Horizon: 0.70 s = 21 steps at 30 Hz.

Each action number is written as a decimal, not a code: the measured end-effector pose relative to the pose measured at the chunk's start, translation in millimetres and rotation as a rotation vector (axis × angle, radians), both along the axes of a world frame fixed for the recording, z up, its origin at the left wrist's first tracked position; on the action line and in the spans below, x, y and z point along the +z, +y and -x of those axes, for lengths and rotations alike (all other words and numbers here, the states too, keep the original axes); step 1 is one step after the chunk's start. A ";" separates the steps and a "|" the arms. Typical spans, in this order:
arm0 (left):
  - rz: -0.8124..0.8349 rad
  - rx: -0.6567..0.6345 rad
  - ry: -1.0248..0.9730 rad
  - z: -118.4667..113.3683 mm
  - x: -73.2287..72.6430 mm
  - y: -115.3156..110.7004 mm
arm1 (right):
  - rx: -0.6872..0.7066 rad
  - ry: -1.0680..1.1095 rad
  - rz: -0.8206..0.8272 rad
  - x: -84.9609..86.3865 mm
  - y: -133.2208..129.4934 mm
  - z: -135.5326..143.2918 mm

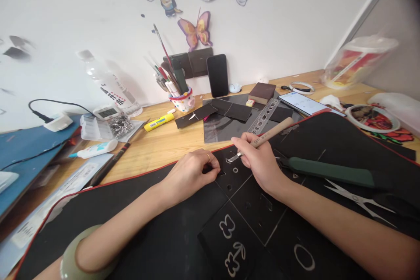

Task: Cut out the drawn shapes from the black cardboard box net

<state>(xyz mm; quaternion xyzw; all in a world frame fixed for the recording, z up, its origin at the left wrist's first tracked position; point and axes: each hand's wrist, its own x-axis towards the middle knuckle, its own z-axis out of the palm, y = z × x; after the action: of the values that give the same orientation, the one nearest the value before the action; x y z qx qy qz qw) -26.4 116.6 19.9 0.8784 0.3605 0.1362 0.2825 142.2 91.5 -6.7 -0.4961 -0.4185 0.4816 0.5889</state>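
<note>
My right hand (257, 157) is closed round a craft knife (271, 134) with a beige handle. Its blade points left and down over a black paper card (241, 183) with small cut or drawn shapes. At the card's left edge rests my left hand (193, 168), thumb and fingertips pressed together; what they pinch, if anything, is hidden. Nearer to me lies black paper (249, 253) with white flower outlines, and right of it another outline, an oval (304, 257). Beside my right hand lie a green-handled tool (331, 171) and scissors (359, 199).
A black mat (147, 232) with red edging covers the near table. Behind it are a yellow marker (159, 121), a pen cup (182, 99), a stencil ruler (265, 116), a phone (310, 105) and an upright phone (218, 75). A water bottle (111, 85) leans at the left.
</note>
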 end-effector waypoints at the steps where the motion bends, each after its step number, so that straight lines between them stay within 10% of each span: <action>1: 0.002 -0.001 0.001 0.4 0.0 0.0 | 0.001 0.000 -0.003 -0.2 0.1 0.1; 9: -0.016 -0.027 -0.008 6.0 -0.7 0.0 | 0.005 -0.006 -0.005 2.1 0.1 0.6; 15: -0.341 0.173 0.061 21.6 3.0 15.5 | 0.011 -0.013 0.003 1.9 -0.6 0.6; 21: -0.472 -0.228 0.178 23.6 3.0 -4.3 | 0.006 -0.050 0.007 4.0 -0.7 0.8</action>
<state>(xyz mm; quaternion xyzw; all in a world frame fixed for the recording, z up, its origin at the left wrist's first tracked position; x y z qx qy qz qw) -50.0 112.4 22.9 0.9634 0.2408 0.1060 0.0508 141.3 90.8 -2.7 -0.5086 -0.4330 0.4723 0.5752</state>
